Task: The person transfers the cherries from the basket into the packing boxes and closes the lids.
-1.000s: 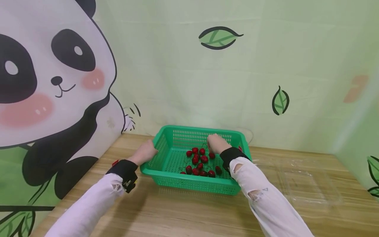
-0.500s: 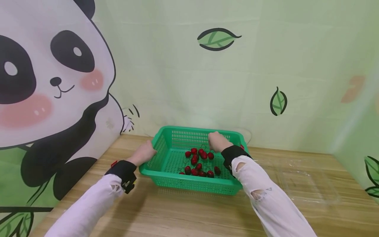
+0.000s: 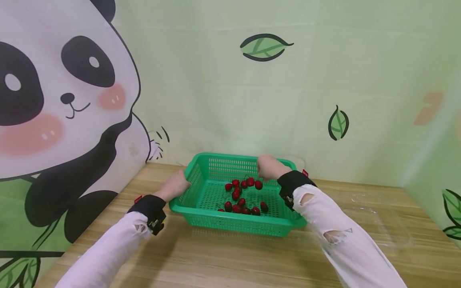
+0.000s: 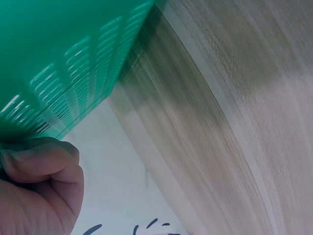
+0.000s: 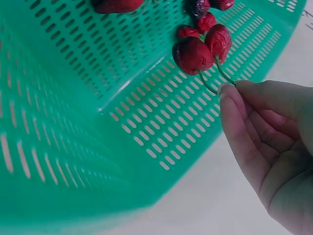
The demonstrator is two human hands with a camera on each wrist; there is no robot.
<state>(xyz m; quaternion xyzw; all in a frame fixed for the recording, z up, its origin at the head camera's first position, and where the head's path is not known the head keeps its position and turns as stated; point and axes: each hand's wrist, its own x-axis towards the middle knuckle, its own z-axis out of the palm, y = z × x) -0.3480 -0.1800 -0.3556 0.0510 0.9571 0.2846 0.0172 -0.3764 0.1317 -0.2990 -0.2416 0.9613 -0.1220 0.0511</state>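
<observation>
A green plastic basket (image 3: 237,223) with slotted walls stands on the wooden table, several dark red cherries (image 3: 236,195) scattered over its floor. At its left end my left hand (image 3: 175,185) grips the rim, fingers curled over it; the left wrist view shows this hand (image 4: 41,181) right at the slotted wall. Over the basket's back right part, my right hand (image 3: 270,167) pinches thin green stems between thumb and fingertips. From those stems hang two cherries (image 5: 192,55), seen in the right wrist view above the basket's slotted wall (image 5: 168,117).
To the basket's right, a clear plastic container (image 3: 378,228) lies on the table (image 3: 216,264), partly behind my right forearm. A pale green cloth wall (image 3: 216,112) with a panda drawing (image 3: 83,120) rises close behind and at the left.
My right hand has moved up and to the right, and the two cherries on the pinched stems have lifted from the others. My left hand stays on the rim.
</observation>
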